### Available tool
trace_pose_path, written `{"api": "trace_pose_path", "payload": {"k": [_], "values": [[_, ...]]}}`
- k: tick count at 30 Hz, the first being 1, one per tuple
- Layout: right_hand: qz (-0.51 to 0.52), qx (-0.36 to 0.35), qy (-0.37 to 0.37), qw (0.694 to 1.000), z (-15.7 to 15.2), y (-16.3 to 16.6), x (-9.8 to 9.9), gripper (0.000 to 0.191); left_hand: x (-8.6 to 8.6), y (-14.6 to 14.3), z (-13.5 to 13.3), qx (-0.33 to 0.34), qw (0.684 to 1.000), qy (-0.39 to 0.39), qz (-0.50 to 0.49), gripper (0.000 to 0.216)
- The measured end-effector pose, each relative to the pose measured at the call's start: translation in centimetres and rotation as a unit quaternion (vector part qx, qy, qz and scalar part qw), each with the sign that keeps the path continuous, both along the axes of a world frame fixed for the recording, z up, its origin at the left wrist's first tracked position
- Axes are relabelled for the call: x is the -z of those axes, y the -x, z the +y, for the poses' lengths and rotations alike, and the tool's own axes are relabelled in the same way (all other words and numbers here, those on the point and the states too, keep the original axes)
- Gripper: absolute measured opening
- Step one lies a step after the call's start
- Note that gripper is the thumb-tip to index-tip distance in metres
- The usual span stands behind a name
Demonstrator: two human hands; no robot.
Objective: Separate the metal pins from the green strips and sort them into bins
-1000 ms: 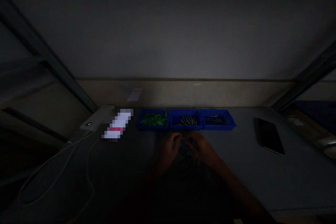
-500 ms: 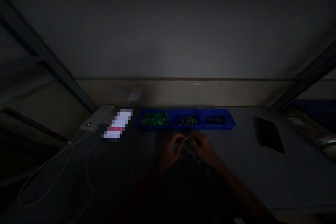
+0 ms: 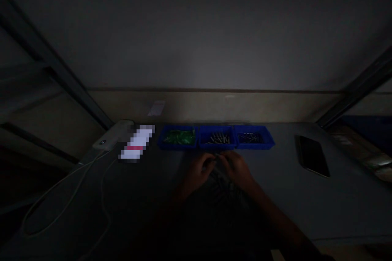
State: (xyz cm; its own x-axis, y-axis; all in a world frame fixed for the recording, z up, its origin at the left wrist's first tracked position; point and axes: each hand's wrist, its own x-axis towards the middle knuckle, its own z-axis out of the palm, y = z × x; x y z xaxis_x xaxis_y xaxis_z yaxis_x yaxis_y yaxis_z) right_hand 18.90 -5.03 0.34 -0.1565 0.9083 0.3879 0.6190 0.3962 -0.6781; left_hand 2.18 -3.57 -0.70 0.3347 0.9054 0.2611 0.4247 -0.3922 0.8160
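The left hand [image 3: 196, 171] and the right hand [image 3: 237, 169] are seen fingertip to fingertip just in front of the middle bin [image 3: 217, 146], fingers curled; whether anything is pinched cannot be told in the dark. That bin, filled with pale metal pieces, is flanked by a bin of green parts [image 3: 177, 146] on its left and a third bin [image 3: 255, 146] on its right, with a phone [image 3: 312, 157] laid well off to its right.

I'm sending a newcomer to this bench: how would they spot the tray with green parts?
Three blue trays line the far edge of the table. It is the leftmost tray; the middle tray and right tray hold grey pieces, it alone green ones.
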Motion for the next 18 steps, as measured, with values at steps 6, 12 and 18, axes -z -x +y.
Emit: {"api": "trace_pose_path", "payload": {"k": [6,12,18], "values": [[-0.066,0.142,-0.076,0.985,2.7,-2.6,-0.1,0.023,-0.3,1.5,0.6,0.129,0.987,-0.014,0.099,0.022],[-0.145,0.237,-0.15,0.949,5.7,-2.5,0.2,0.024,-0.7,1.8,0.1,0.148,0.979,-0.006,0.138,0.023],[-0.131,0.242,-0.154,0.949,3.3,-1.2,0.4,0.025,-1.3,1.8,-0.5,0.174,0.973,-0.033,0.147,0.023]]}}
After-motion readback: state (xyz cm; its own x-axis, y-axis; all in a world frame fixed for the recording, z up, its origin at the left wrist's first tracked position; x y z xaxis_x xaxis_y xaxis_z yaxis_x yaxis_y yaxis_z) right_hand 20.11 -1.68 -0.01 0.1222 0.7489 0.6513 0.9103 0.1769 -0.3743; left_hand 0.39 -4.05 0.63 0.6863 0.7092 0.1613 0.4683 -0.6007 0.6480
